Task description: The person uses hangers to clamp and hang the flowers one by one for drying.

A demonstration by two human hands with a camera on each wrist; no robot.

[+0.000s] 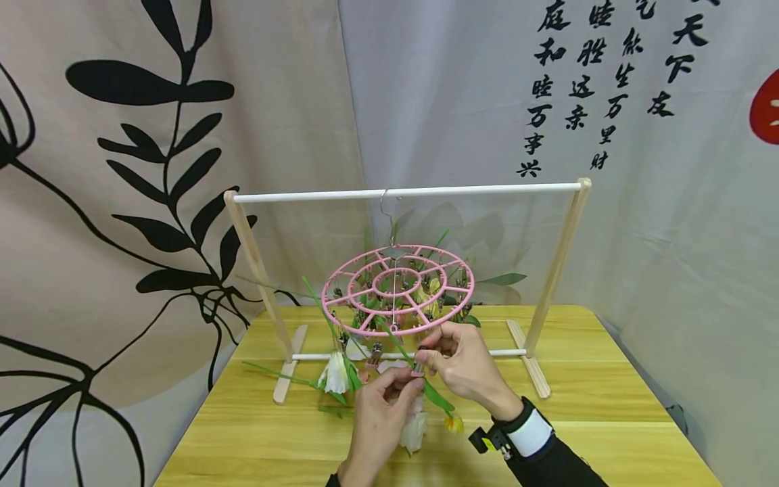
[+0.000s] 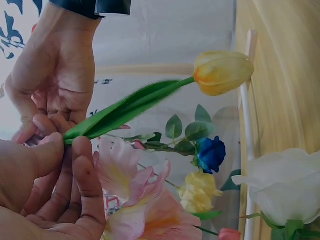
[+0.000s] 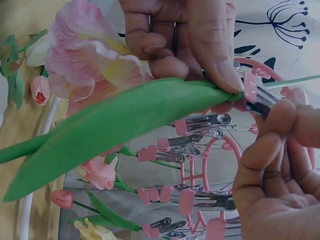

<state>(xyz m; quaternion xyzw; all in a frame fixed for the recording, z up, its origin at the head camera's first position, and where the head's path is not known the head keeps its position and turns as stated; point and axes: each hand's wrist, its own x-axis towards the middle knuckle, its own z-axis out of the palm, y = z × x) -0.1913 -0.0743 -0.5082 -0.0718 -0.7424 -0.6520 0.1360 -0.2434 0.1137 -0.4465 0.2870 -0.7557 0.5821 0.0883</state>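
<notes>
A yellow tulip (image 2: 224, 73) with a long green leaf (image 3: 110, 125) lies head-down across my hands in the head view. My left hand (image 1: 383, 412) pinches its stem at the leaf base, between thumb and fingers. Just beside that grip, my right hand (image 1: 465, 362) pinches the metal handles of a pink-tipped clip (image 3: 257, 95). The clip's pink tip is right at the stem. Above both hands hangs a pink round clip hanger (image 1: 394, 329). Other flowers, among them a pink ruffled one (image 3: 95, 60) and a blue rose (image 2: 211, 154), hang around it.
The hanger's hook (image 1: 389, 216) rests over a white rod (image 1: 304, 197) between two wooden posts (image 1: 556, 270). A lower bar (image 1: 505, 352) joins the posts near the wooden table (image 1: 517, 439). A white flower (image 1: 335, 373) hangs at left, close to my left hand.
</notes>
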